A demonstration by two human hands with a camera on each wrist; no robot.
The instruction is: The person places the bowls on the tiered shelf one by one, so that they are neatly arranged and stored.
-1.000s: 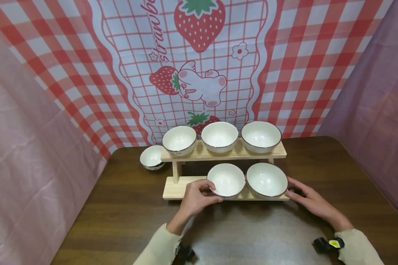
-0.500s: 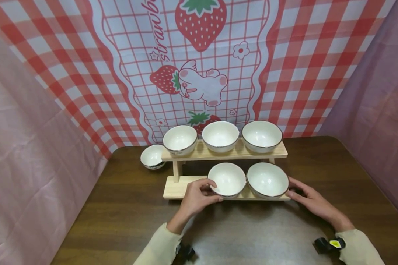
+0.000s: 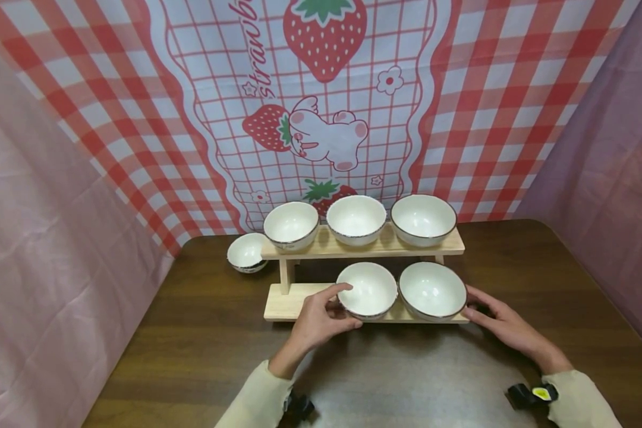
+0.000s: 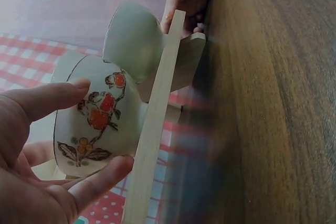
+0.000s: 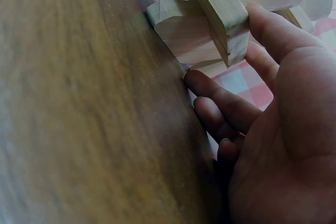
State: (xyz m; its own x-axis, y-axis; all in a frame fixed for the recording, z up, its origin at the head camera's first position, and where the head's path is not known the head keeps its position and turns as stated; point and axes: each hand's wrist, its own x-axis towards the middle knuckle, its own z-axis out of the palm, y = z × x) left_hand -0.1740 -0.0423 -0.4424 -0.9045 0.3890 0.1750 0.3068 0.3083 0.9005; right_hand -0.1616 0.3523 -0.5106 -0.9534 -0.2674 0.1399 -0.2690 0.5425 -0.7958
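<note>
A white bowl stands on the lower board of a light wooden two-tier stand. My left hand holds this bowl at its left side, with the index finger over the rim and the thumb low at the front. Red and brown painted decoration shows on the outer wall of the held bowl in the left wrist view. Beside it sits another white bowl with a dark rim. My right hand touches the right end of the lower board, fingertips close to that bowl; its other fingers are loosely bent near the tabletop.
On the upper board stand three white bowls: left, middle and right. A smaller-looking bowl rests on the brown table behind the stand's left end. A strawberry-print checked cloth hangs behind.
My left index finger has straightened and lifted slightly at the bowl's rim. The right hand stays at the board's end, and the bowls keep their places.
</note>
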